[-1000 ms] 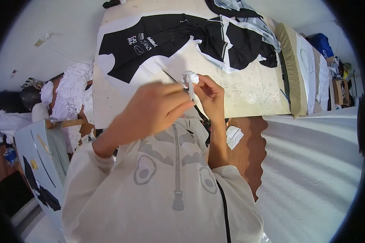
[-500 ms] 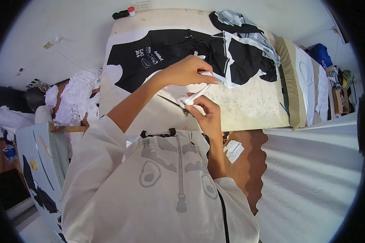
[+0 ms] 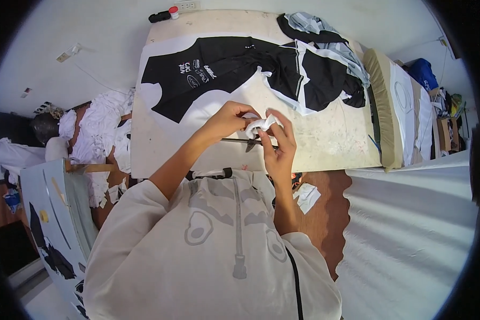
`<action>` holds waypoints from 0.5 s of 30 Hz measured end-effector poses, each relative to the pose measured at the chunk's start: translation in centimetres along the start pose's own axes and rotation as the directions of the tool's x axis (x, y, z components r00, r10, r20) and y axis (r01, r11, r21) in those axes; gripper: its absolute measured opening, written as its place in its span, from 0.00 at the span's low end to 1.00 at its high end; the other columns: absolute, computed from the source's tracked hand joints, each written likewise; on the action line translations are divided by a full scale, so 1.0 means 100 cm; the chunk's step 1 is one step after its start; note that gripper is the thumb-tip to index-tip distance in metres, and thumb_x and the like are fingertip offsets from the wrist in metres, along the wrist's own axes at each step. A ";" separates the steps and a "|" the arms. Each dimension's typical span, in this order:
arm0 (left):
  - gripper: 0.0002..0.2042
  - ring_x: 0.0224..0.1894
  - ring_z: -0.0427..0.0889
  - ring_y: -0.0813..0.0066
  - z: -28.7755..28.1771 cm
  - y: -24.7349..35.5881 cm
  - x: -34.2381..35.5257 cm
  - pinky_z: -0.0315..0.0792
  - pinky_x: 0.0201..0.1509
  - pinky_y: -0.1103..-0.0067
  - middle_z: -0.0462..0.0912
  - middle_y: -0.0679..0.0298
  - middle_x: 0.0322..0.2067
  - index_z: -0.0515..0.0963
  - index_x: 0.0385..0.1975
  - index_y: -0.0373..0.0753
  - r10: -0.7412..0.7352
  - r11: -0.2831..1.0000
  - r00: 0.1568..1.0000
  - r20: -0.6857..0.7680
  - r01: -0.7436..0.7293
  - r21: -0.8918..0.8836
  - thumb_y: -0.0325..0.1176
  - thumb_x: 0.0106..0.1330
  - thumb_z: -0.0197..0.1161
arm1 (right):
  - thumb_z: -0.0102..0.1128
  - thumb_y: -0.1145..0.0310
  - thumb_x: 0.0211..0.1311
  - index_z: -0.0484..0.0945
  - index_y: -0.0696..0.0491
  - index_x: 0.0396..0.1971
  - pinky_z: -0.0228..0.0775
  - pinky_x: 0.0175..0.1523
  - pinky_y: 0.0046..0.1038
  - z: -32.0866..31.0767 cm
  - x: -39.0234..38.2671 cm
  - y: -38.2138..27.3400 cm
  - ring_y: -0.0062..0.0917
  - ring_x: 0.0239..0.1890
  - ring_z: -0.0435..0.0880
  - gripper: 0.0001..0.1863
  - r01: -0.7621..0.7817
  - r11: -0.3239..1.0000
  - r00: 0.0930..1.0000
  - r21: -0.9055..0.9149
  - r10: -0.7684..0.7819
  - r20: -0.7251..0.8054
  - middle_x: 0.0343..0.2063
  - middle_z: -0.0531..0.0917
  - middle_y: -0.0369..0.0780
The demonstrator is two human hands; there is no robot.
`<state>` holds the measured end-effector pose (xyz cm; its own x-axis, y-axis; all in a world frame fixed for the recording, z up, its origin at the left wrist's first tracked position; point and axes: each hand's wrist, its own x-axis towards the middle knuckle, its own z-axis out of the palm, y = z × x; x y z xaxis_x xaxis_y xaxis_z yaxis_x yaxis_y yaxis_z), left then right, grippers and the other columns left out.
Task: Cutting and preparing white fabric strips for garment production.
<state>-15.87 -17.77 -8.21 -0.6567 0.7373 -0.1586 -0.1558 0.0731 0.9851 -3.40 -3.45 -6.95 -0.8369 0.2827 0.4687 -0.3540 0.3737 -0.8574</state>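
A crumpled white strip (image 3: 263, 124), of cloth or paper, is gathered between my two hands above the table's near side. My left hand (image 3: 228, 120) pinches its left side with curled fingers. Around the other side close the fingers of my right hand (image 3: 282, 148). Just below them lies a dark, narrow metal tool (image 3: 250, 144), partly covered by my right hand; its kind is unclear. Beyond my hands, a black garment piece (image 3: 176, 80) with white prints is spread over white sheeting (image 3: 150, 96).
The pale table (image 3: 336, 141) carries a grey and black cloth pile (image 3: 306, 26) at its far right. A padded board (image 3: 381, 101) stands along the right edge. White cloth (image 3: 101, 120) is heaped at left; a white curtain (image 3: 410, 224) hangs at right.
The white strip was stretched between my hands and is now bunched up. My left hand has come down and left, closer to my right hand, uncovering more of the black garment piece.
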 end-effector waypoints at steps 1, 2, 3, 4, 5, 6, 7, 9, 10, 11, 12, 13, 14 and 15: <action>0.09 0.33 0.79 0.84 -0.001 -0.001 -0.002 0.71 0.35 0.85 0.86 0.67 0.33 0.85 0.42 0.32 -0.001 1.000 1.000 -0.004 0.001 -0.003 0.20 0.63 0.63 | 0.62 0.83 0.64 0.79 0.61 0.56 0.77 0.47 0.22 0.000 0.000 0.001 0.22 0.41 0.84 0.19 0.020 0.999 1.000 -0.028 -0.019 0.018 0.49 0.80 0.42; 0.10 0.33 0.79 0.83 -0.002 -0.001 -0.005 0.72 0.36 0.84 0.86 0.66 0.34 0.84 0.43 0.32 0.014 1.000 1.000 -0.017 -0.015 -0.027 0.21 0.63 0.63 | 0.62 0.83 0.64 0.79 0.61 0.56 0.77 0.47 0.22 0.000 0.000 0.001 0.22 0.41 0.84 0.19 0.018 0.999 1.000 -0.026 -0.018 0.023 0.49 0.80 0.42; 0.10 0.34 0.79 0.83 -0.003 0.000 -0.007 0.73 0.37 0.84 0.86 0.66 0.35 0.84 0.43 0.32 0.030 0.998 0.999 -0.028 -0.032 -0.051 0.21 0.63 0.64 | 0.62 0.82 0.64 0.79 0.62 0.57 0.77 0.47 0.21 0.000 0.001 0.001 0.21 0.41 0.83 0.20 -0.003 1.000 1.000 -0.018 0.003 0.025 0.47 0.81 0.41; 0.10 0.34 0.79 0.83 -0.003 0.000 -0.009 0.73 0.37 0.84 0.86 0.66 0.35 0.84 0.43 0.32 0.029 0.998 0.999 -0.030 -0.031 -0.053 0.21 0.63 0.64 | 0.62 0.82 0.65 0.78 0.62 0.57 0.76 0.47 0.21 0.000 0.002 0.001 0.20 0.41 0.83 0.20 -0.024 1.000 0.999 -0.009 0.025 0.028 0.45 0.81 0.41; 0.10 0.35 0.79 0.82 -0.003 0.000 -0.013 0.73 0.40 0.84 0.85 0.66 0.36 0.84 0.44 0.32 0.047 0.997 0.998 -0.038 -0.049 -0.063 0.22 0.64 0.64 | 0.62 0.82 0.65 0.78 0.62 0.57 0.76 0.47 0.21 -0.001 0.002 0.001 0.20 0.41 0.83 0.20 -0.026 1.000 0.999 -0.009 0.026 0.030 0.45 0.81 0.41; 0.11 0.36 0.80 0.82 -0.004 0.000 -0.016 0.74 0.43 0.84 0.85 0.65 0.37 0.83 0.45 0.32 0.065 0.995 0.997 -0.045 -0.068 -0.070 0.23 0.64 0.64 | 0.62 0.81 0.65 0.78 0.63 0.58 0.76 0.48 0.21 -0.003 0.003 0.001 0.20 0.41 0.82 0.20 -0.053 0.999 0.998 -0.008 0.053 0.026 0.45 0.81 0.40; 0.11 0.36 0.80 0.82 -0.006 -0.002 -0.019 0.74 0.43 0.84 0.85 0.65 0.37 0.83 0.45 0.32 0.063 0.995 0.997 -0.045 -0.066 -0.070 0.23 0.64 0.64 | 0.62 0.81 0.65 0.78 0.63 0.58 0.76 0.48 0.21 -0.003 0.004 0.001 0.20 0.42 0.82 0.20 -0.079 0.997 0.997 -0.007 0.080 0.022 0.45 0.81 0.40; 0.11 0.42 0.79 0.81 -0.007 -0.003 -0.025 0.73 0.50 0.82 0.83 0.66 0.40 0.83 0.46 0.32 0.109 0.992 0.994 0.009 -0.108 -0.064 0.24 0.65 0.65 | 0.62 0.81 0.65 0.78 0.63 0.58 0.76 0.49 0.21 -0.002 0.004 0.004 0.20 0.42 0.82 0.21 -0.088 0.996 0.996 0.016 0.088 0.004 0.45 0.81 0.40; 0.11 0.42 0.79 0.81 -0.004 -0.001 -0.028 0.73 0.50 0.82 0.83 0.66 0.40 0.83 0.46 0.32 0.105 0.992 0.994 0.013 -0.104 -0.065 0.24 0.65 0.65 | 0.61 0.81 0.66 0.78 0.63 0.58 0.76 0.49 0.21 -0.002 0.004 0.005 0.20 0.42 0.82 0.21 -0.095 0.995 0.995 0.038 0.096 -0.013 0.45 0.81 0.40; 0.12 0.43 0.79 0.81 -0.001 0.003 -0.032 0.73 0.50 0.82 0.83 0.66 0.41 0.83 0.46 0.32 0.138 0.980 0.990 0.003 -0.136 -0.142 0.25 0.64 0.67 | 0.61 0.81 0.66 0.78 0.63 0.58 0.76 0.49 0.21 -0.003 0.004 0.005 0.20 0.42 0.82 0.21 -0.100 0.994 0.995 0.036 0.101 -0.015 0.45 0.81 0.40; 0.13 0.45 0.78 0.80 0.001 0.006 -0.034 0.72 0.51 0.82 0.83 0.67 0.42 0.83 0.47 0.32 0.170 0.961 0.985 -0.013 -0.169 -0.217 0.25 0.63 0.68 | 0.61 0.81 0.66 0.77 0.62 0.58 0.76 0.50 0.21 -0.002 0.005 0.003 0.20 0.42 0.82 0.21 -0.091 0.996 0.996 0.025 0.091 -0.004 0.45 0.81 0.40; 0.13 0.45 0.78 0.80 0.001 0.004 -0.034 0.72 0.51 0.82 0.83 0.67 0.42 0.83 0.47 0.32 0.167 0.961 0.986 -0.013 -0.166 -0.219 0.25 0.63 0.68 | 0.61 0.81 0.66 0.77 0.62 0.59 0.76 0.50 0.21 -0.002 0.006 0.002 0.20 0.43 0.83 0.20 -0.081 0.997 0.997 0.013 0.081 0.008 0.45 0.81 0.40; 0.16 0.47 0.77 0.79 0.001 0.001 -0.031 0.71 0.53 0.81 0.81 0.66 0.44 0.80 0.49 0.33 0.204 0.975 0.979 -0.005 -0.203 -0.093 0.23 0.62 0.69 | 0.61 0.81 0.66 0.77 0.62 0.59 0.76 0.50 0.21 -0.001 0.007 0.002 0.20 0.43 0.83 0.20 -0.084 0.996 0.996 0.012 0.084 0.008 0.45 0.81 0.40; 0.19 0.50 0.76 0.78 0.001 0.002 -0.031 0.69 0.56 0.80 0.80 0.64 0.46 0.77 0.52 0.34 0.239 0.970 0.971 0.008 -0.239 0.035 0.22 0.60 0.70 | 0.60 0.81 0.66 0.78 0.62 0.58 0.77 0.50 0.22 0.001 0.009 0.002 0.20 0.43 0.83 0.20 -0.071 0.997 0.997 0.013 0.071 0.015 0.45 0.81 0.40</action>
<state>-13.80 -19.97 -7.52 -0.6690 0.7388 0.0815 0.0313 -0.0815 0.9962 -4.21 -3.20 -6.71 -0.8661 0.2953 0.4034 -0.2988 0.3411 -0.8913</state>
